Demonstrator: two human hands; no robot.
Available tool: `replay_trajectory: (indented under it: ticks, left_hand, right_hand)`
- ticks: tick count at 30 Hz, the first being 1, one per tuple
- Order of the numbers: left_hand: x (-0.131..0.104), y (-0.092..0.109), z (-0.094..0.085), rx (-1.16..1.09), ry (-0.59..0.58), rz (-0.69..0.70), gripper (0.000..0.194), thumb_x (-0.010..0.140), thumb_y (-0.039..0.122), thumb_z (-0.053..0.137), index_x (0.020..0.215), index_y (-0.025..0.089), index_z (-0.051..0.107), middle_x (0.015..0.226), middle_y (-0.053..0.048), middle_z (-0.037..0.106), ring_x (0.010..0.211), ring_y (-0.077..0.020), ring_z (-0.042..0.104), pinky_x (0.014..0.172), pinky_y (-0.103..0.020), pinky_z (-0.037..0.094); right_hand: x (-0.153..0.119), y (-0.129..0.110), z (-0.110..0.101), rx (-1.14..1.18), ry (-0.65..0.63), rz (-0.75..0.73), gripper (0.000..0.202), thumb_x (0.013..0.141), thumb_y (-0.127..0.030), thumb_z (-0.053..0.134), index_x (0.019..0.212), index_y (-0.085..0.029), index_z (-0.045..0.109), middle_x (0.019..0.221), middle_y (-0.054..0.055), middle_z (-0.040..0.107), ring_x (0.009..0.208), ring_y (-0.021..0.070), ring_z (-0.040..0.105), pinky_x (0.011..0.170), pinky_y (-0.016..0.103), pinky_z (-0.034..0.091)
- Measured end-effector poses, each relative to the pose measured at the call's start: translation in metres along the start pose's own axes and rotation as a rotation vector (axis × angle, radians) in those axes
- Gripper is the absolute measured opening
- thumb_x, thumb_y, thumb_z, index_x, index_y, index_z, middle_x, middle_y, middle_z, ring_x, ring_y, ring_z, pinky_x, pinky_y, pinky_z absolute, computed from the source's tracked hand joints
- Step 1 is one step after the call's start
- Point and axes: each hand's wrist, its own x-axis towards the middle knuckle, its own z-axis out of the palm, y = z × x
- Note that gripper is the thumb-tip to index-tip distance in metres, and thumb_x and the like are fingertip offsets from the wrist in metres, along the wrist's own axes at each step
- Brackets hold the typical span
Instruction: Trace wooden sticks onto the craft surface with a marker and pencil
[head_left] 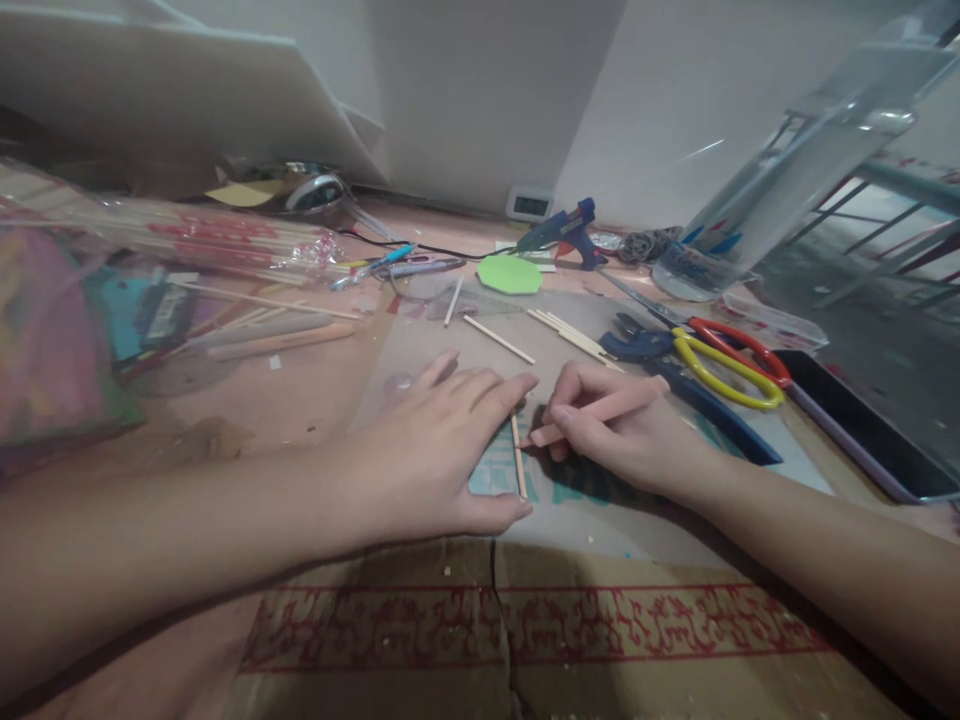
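My left hand (442, 440) lies over the work surface, thumb and forefinger spread to the two ends of a thin wooden stick (518, 455), holding it down. In my right hand (611, 425) is a pink pen-shaped tool (619, 408); its tip meets the stick near the middle. Whether the tool is a pen or a blade I cannot tell. Beyond my hands lie a loose wooden stick (499, 338), a shorter one (454, 302) and a group of several sticks (574, 337). A translucent sheet (420, 340) lies beneath the work.
At right are blue pliers (720, 415), scissors (731, 370) with red and yellow handles, a phone (870, 425) and a clear bottle (757, 190). Behind stand a blue glue gun (566, 232) and a green octagon (510, 274). Bagged sticks (217, 235) lie left.
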Motion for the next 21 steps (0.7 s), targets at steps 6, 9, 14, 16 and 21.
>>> replay_trajectory:
  ticks: [6,9,14,16,21]
  left_hand:
    - [-0.0004,-0.0003,-0.0002,-0.006,0.013,0.009,0.094,0.082,0.057,0.07,0.154,0.009,0.033,0.145,-0.019,0.055,0.138,-0.0359,0.05,0.126,-0.061,0.015]
    - [-0.0013,-0.0002,-0.0007,-0.013,0.014,0.014,0.093,0.082,0.056,0.071,0.154,0.01,0.034,0.143,-0.018,0.057,0.136,-0.0348,0.051,0.126,-0.062,0.015]
    - [-0.0012,-0.0023,0.0009,-0.036,0.015,-0.009,0.095,0.08,0.058,0.072,0.154,0.011,0.034,0.143,-0.017,0.056,0.137,-0.0342,0.05,0.126,-0.06,0.017]
    - [-0.0011,-0.0035,0.002,-0.044,0.012,-0.023,0.098,0.079,0.06,0.072,0.155,0.011,0.034,0.145,-0.018,0.054,0.14,-0.0364,0.047,0.126,-0.06,0.019]
    - [-0.0004,-0.0046,0.0041,-0.057,0.03,-0.02,0.099,0.078,0.06,0.073,0.155,0.011,0.035,0.147,-0.019,0.052,0.141,-0.039,0.046,0.125,-0.061,0.021]
  right_hand:
    - [0.0045,-0.0009,0.0022,-0.056,0.09,0.01,0.024,0.093,-0.026,0.059,0.069,-0.019,0.061,0.068,0.003,0.069,0.058,0.0134,0.065,0.051,0.022,0.049]
    - [0.0069,-0.0039,0.0028,-0.065,0.129,0.049,0.019,0.091,-0.023,0.061,0.072,-0.019,0.06,0.065,0.001,0.068,0.054,0.0122,0.062,0.048,0.021,0.047]
    - [0.0053,-0.0046,0.0026,-0.06,0.163,0.021,0.021,0.091,-0.021,0.058,0.07,-0.019,0.06,0.064,0.0,0.066,0.049,0.0097,0.059,0.046,0.02,0.045]
    - [0.004,-0.0037,0.0021,-0.047,0.144,0.004,0.024,0.091,-0.021,0.057,0.067,-0.019,0.06,0.063,0.0,0.066,0.049,0.0095,0.06,0.045,0.02,0.044]
    - [0.0055,-0.0033,0.0015,-0.043,0.099,0.029,0.024,0.091,-0.02,0.058,0.068,-0.019,0.06,0.058,0.0,0.066,0.05,0.0108,0.063,0.046,0.019,0.045]
